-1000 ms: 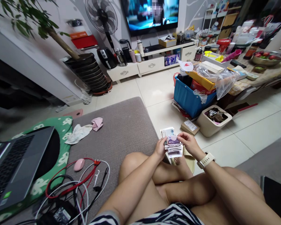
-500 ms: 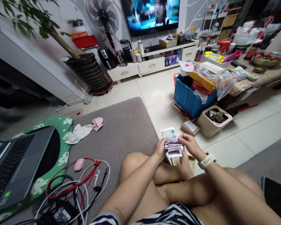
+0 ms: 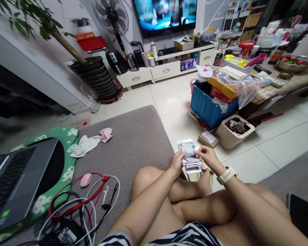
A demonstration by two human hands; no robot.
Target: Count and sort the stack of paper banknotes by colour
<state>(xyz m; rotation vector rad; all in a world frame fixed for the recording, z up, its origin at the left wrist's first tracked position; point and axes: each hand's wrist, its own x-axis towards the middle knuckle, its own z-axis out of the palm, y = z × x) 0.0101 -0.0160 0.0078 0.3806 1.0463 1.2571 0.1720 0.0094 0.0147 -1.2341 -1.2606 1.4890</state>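
My left hand (image 3: pixel 177 163) is closed round one side of a stack of banknotes (image 3: pixel 192 162), held above my crossed legs. A bluish-green banknote (image 3: pixel 188 148) faces me at the top of the stack, and the folded edges of purplish notes show below it. At the right edge of that bluish-green note my right hand (image 3: pixel 207 156) pinches with thumb and forefinger. A pale watch (image 3: pixel 226 175) is strapped to my right wrist. Beneath the notes lies a beige thing (image 3: pixel 194 175), partly hidden by my foot.
To the left on the grey couch (image 3: pixel 133 136) are a laptop (image 3: pixel 23 174), tangled cables (image 3: pixel 87 205), a pink case (image 3: pixel 85 180) and cloths (image 3: pixel 86 146). A small cardboard box (image 3: pixel 208 138), a beige bin (image 3: pixel 227 138) and a full blue basket (image 3: pixel 207 106) stand on the floor ahead.
The purple note that was uppermost has folded down, and a bluish-green one now shows in full. My right hand has shifted slightly to the note's edge.
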